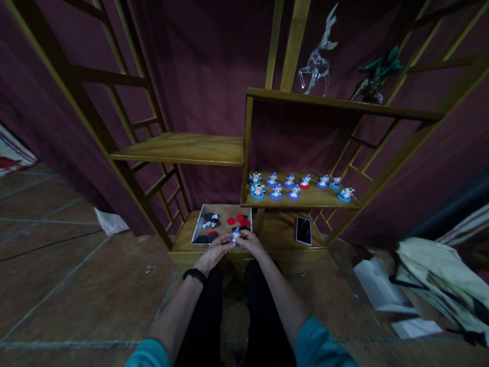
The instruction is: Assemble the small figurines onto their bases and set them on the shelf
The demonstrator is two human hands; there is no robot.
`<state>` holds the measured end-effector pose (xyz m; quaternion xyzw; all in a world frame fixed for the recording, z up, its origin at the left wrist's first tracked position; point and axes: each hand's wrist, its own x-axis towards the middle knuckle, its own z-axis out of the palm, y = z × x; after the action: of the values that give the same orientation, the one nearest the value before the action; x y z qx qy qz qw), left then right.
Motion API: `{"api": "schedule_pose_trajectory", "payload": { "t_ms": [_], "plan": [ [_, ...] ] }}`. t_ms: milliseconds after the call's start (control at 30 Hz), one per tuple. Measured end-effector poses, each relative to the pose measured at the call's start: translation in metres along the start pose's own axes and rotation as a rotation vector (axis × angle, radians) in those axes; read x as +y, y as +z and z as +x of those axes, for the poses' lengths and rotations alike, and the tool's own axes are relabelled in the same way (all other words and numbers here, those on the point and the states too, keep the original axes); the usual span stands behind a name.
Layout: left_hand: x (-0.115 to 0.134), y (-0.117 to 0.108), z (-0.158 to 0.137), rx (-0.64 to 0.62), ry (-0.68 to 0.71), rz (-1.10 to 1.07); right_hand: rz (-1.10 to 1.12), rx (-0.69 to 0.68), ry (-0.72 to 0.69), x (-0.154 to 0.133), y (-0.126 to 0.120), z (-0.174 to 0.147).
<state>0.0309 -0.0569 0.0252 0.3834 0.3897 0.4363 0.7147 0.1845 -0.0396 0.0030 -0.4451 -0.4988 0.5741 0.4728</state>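
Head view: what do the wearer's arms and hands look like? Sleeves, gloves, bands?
Left hand and right hand both ungloved. Teal sleeves, forearms bare below them. Dark wristband on the left wrist; none seen on the right. No cables or markings visible.

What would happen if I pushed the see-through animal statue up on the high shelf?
The see-through statue might tip over, since it is tall and stands on skinny legs. It could also break easily: it looks like glass or clear plastic, and its legs are thin. It would probably feel stiff, as it holds its upright shape on the shelf.
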Motion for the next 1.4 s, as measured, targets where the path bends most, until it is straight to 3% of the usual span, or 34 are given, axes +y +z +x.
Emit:
{"api": "schedule_pose_trajectory", "payload": {
  "t_ms": [200,400,633,867,1400],
  "plan": [
    [-0.0030,-0.0045,0.0036,-0.037,-0.010,0.007,-0.010,0.012,0.015,-0.0056,0.0017,-0.0059],
    [-0.0036,-0.0057,0.0038,-0.005,-0.043,-0.054,0.023,0.000,0.052,-0.0028,0.0004,-0.0044],
    [-0.0035,-0.0060,0.0026,0.036,-0.071,-0.130,0.031,0.082,0.119,-0.0005,0.0000,-0.0016],
    [0.0021,-0.0010,-0.0019,0.036,-0.082,-0.154,0.030,0.048,0.098,0.0017,-0.0009,-0.0016],
    [-0.0038,-0.0041,0.0010,0.046,0.043,0.028,0.022,0.013,0.032,-0.0028,0.0020,-0.0035]
  ]
}}
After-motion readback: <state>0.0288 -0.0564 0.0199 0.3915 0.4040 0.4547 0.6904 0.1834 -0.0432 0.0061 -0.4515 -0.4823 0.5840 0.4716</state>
